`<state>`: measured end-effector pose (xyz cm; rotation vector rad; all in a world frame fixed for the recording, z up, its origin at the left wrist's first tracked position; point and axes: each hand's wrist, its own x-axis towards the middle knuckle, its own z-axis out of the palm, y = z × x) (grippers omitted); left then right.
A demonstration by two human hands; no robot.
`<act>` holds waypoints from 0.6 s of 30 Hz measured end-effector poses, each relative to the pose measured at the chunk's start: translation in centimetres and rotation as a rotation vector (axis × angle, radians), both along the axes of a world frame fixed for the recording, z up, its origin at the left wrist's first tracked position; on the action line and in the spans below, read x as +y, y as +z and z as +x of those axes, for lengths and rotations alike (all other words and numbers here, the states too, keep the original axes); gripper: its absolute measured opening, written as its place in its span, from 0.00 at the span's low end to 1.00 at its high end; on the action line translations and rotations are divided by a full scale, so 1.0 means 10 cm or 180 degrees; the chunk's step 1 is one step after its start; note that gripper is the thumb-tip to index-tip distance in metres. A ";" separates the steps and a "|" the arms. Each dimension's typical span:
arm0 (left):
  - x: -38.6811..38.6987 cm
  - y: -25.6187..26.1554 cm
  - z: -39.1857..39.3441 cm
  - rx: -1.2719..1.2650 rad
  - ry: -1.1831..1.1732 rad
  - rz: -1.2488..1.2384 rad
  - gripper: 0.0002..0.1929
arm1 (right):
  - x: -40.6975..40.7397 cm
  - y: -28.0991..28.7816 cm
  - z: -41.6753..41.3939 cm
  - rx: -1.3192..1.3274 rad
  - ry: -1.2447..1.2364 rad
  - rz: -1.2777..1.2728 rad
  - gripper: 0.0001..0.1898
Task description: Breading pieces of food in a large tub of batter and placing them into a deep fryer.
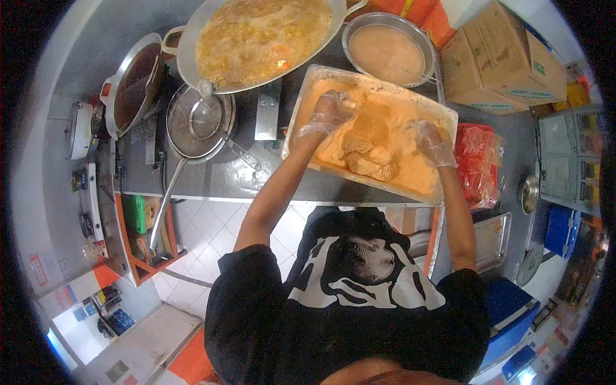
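Both my hands wear clear plastic gloves and are inside a rectangular metal tray (380,84) of orange-tinted flour (404,166). My left hand (331,111) is over the tray's left part with its fingers curled; something pale shows at its fingertips, too unclear to name. Toward the right side, my right hand (428,139) reaches down at the flour, its fingertips blurred against it. Several flour-coated pieces (370,161) lie heaped near the tray's front, between and below the hands. Behind them is a darker, damp-looking patch of flour (370,127).
A large wok of bubbling oil (264,38) stands behind the tray. Beside it is a metal bowl of cloudy liquid (387,48). Strainers (199,122) rest at left, near another pan (137,86). At right are a red plastic-wrapped package (476,166) and a cardboard box (498,60).
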<state>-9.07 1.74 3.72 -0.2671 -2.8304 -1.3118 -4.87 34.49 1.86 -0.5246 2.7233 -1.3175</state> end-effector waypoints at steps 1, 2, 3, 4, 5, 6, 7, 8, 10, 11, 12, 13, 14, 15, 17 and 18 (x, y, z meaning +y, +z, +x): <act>0.00 0.01 -0.02 0.0009 -0.0008 0.0002 0.19 | 0.00 -0.05 0.01 -0.0123 0.0210 -0.0592 0.19; 0.01 0.02 -0.04 -0.0210 -0.0080 -0.0144 0.19 | 0.03 -0.09 0.00 -0.0113 0.0199 -0.0590 0.19; 0.02 0.00 -0.05 -0.0436 -0.0123 -0.0285 0.18 | 0.02 0.03 -0.03 -0.0048 0.0068 0.0066 0.19; 0.04 -0.03 -0.05 -0.0435 -0.0109 -0.0278 0.18 | -0.01 0.12 -0.04 0.0020 -0.0066 0.0721 0.20; 0.05 -0.07 -0.05 -0.0656 0.0095 0.0885 0.15 | 0.00 0.07 -0.01 0.0021 -0.0054 0.0726 0.20; 0.04 -0.10 -0.07 -0.0860 0.0267 0.2043 0.12 | 0.00 0.03 0.04 0.0522 0.0005 0.0943 0.18; 0.01 -0.14 -0.10 -0.0855 0.0246 0.2043 0.12 | -0.01 -0.01 0.07 0.1023 0.0064 0.1158 0.17; -0.03 -0.17 -0.12 -0.0393 0.0164 0.1121 0.11 | 0.00 -0.04 0.06 0.1030 0.0046 0.1163 0.17; 0.00 -0.13 -0.14 0.0063 0.0096 0.0217 0.10 | 0.00 0.00 0.04 -0.0164 -0.0571 -0.0153 0.14; 0.08 -0.10 -0.16 -0.0039 -0.0285 -0.0439 0.13 | 0.00 -0.06 0.03 -0.0162 -0.0572 -0.0145 0.14; 0.14 -0.06 -0.17 -0.0131 -0.0704 -0.1092 0.16 | 0.05 -0.20 0.09 0.0003 -0.0457 0.0017 0.13; 0.05 -0.16 -0.22 -0.0121 -0.0669 -0.1104 0.16 | -0.04 -0.23 0.07 0.0182 -0.0270 0.0156 0.12; -0.07 -0.25 -0.28 -0.0523 -0.0581 -0.0812 0.16 | -0.09 -0.22 0.03 0.0202 -0.0239 0.0143 0.12; -0.08 -0.20 -0.33 -0.0920 -0.0533 -0.0496 0.16 | -0.07 -0.19 0.00 0.0518 -0.0325 0.0436 0.13; 0.00 -0.11 -0.33 -0.0706 -0.0705 -0.0445 0.15 | -0.04 -0.11 -0.06 0.0858 -0.0420 0.0737 0.14; 0.03 -0.07 -0.21 -0.0552 -0.0887 -0.0407 0.14 | 0.00 -0.13 0.05 0.0262 -0.0426 0.0494 0.13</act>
